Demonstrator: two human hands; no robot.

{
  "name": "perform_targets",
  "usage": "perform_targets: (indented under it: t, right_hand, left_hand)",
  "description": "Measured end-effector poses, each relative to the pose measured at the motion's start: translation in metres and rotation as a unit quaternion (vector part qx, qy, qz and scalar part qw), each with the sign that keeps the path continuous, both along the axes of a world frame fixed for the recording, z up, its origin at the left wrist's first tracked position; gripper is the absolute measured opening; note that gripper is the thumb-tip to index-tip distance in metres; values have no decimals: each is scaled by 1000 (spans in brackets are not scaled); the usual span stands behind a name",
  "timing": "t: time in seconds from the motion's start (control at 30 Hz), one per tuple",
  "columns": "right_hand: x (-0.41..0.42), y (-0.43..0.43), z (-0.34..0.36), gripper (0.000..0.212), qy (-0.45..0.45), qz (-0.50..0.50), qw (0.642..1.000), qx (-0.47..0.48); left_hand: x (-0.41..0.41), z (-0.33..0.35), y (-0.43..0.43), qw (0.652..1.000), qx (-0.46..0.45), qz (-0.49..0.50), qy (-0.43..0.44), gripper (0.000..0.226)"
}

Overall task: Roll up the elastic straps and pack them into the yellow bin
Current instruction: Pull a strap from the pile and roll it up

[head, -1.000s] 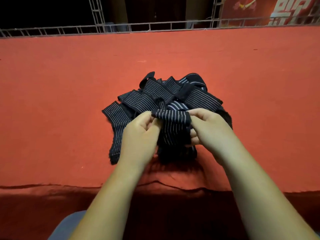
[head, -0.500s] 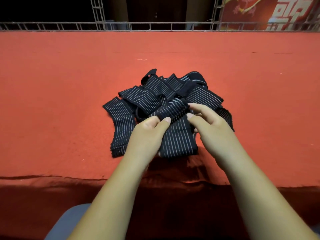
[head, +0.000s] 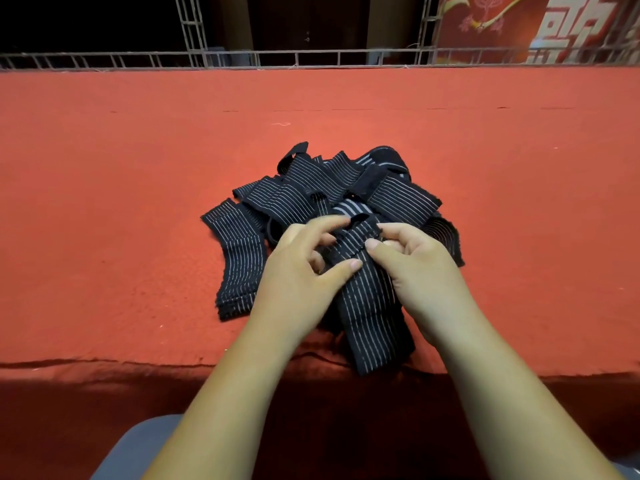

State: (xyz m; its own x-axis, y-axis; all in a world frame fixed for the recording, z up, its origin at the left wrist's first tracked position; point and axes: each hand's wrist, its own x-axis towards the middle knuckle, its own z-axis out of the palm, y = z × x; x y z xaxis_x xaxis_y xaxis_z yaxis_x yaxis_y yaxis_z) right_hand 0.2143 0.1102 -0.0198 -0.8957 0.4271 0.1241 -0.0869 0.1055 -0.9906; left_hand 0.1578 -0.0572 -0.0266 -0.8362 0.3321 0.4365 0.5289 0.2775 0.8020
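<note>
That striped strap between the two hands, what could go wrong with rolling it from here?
The strap hangs over the near edge of the red table, so its loose tail could drag and leave the roll slack. The left hand and right hand pinch only its far end, which might slip. It also lies against the pile of straps, so a neighbour could get caught up. No yellow bin is in view.

Bare forearms — grey trousers below

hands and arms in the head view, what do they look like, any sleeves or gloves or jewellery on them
The left hand and right hand are bare: no gloves, and no rings show on the fingers. Both forearms are uncovered to the bottom edge of the picture, with no sleeves, watch or bracelet in view. The nails are short and unpainted.
</note>
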Motion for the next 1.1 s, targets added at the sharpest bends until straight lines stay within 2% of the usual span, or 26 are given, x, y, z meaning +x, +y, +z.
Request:
perform_targets:
  t: [0.07,0.17,0.3,0.4,0.47,0.57,0.67,0.7,0.8,0.87,0.97,1.1]
  right_hand:
    - [0,-1,0,13,0,13,1000,3]
    - [2,-1,1,17,-8,24,998,57]
    - [7,0,7,23,-48,46,993,99]
    - [8,-4,9,12,-65,64,990,103]
    - [7,-7,7,18,-61,57,991,107]
    - [1,-12,4,22,-60,32,989,129]
    - [-4,-17,1,27,-72,24,988,137]
    - [-5,-20,0,28,-75,29,986,143]
    - [-10,-27,0,27,-76,42,983,162]
    - [-13,-31,0,27,-76,44,978,189]
    - [-20,-36,-1,32,-88,51,968,230]
    - [-22,-46,-2,41,-99,72,961,246]
  left_hand:
    - [-2,-3,0,1000,-7,11,18,35]
    - [-4,-6,1,998,27,43,-24,16]
    - [-14,-7,-4,990,51,100,-84,15]
    - [-14,-4,-7,993,44,43,-97,17]
    - [-10,0,-7,992,51,-11,-113,18]
    - [-10,0,-13,995,44,13,-89,14]
    - [-25,-5,-32,990,-65,124,-1,10]
    - [-31,-7,-40,981,-124,150,12,18]
    - [-40,-18,-68,924,-341,154,-79,56]
    - [-40,-29,-83,895,-411,120,-127,71]
    - [-43,-41,-98,912,-380,128,-85,56]
    - [-46,-38,-108,943,-247,210,-71,23]
